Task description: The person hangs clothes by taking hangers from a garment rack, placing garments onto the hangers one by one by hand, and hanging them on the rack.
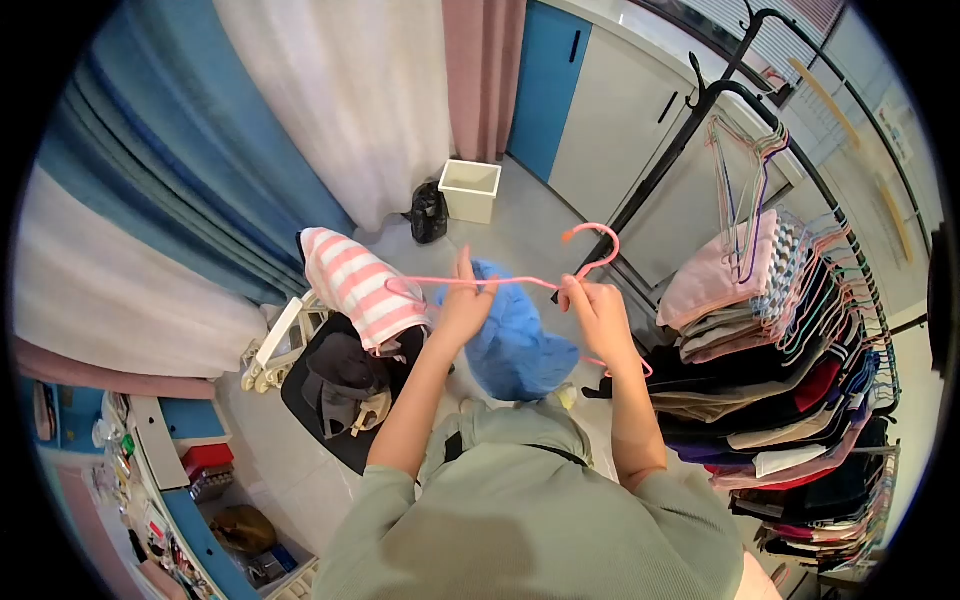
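A pink clothes hanger (pixel 530 281) is held up in front of my body, its hook pointing up and to the right. My right hand (pixel 598 312) is closed on it just below the hook. Farther along the hanger's left arm, my left hand (pixel 466 308) is closed around it, one finger pointing up. A crumpled blue cloth item (pixel 515 345) hangs beside and behind my left hand. Whether that hand also grips the cloth, I cannot tell. A pink-and-white striped cloth (pixel 362 285) lies over the chair to the left.
On the black chair (pixel 298 385) sit dark caps (pixel 345 370). A black garment rack (pixel 800 150) full of clothes on hangers stands at the right, with bare hangers (pixel 740 200) near its far end. A white bin (pixel 470 192) and black bag (pixel 429 212) stand by the curtains.
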A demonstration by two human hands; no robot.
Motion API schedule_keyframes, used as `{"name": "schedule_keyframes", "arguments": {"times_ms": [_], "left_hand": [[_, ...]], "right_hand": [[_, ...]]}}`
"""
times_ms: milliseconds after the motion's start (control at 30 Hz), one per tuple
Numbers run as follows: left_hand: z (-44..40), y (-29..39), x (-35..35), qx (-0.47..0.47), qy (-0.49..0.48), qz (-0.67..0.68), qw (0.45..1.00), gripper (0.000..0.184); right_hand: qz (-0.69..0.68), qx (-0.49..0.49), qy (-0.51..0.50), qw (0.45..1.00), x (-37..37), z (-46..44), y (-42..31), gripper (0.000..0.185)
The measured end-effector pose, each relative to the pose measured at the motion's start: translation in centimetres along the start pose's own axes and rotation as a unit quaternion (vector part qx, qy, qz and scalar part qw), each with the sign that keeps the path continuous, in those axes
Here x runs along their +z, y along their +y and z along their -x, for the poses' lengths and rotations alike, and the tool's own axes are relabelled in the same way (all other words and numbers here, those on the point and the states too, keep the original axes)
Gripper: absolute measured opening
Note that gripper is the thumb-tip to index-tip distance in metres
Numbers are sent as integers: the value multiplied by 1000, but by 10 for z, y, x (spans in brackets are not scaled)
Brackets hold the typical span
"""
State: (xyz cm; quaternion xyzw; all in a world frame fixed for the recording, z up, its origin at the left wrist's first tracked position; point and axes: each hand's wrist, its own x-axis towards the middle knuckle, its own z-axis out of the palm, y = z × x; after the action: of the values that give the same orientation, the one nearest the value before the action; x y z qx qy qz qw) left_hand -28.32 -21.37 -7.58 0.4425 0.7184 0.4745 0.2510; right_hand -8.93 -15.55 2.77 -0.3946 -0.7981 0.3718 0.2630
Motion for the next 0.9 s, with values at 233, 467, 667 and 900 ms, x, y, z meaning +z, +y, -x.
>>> {"name": "schedule_keyframes", "arguments": {"times_ms": [233,467,667,900], "left_hand": [[41,39,-37,150,-11,-97,984,25],[45,-36,3,23,98,230,968,14],[34,-45,33,47,25,234,971,23],[62,12,50,-107,-182,307,928,50]], "right_hand": [[63,-59,81,993,-8,-13,9,43],[-43,-40,40,997,-47,-23,3,44],[-81,-91,-15,992,-73,-26,-10,43],[-158,-62,-4,986,-98,-19,1,44]]}}
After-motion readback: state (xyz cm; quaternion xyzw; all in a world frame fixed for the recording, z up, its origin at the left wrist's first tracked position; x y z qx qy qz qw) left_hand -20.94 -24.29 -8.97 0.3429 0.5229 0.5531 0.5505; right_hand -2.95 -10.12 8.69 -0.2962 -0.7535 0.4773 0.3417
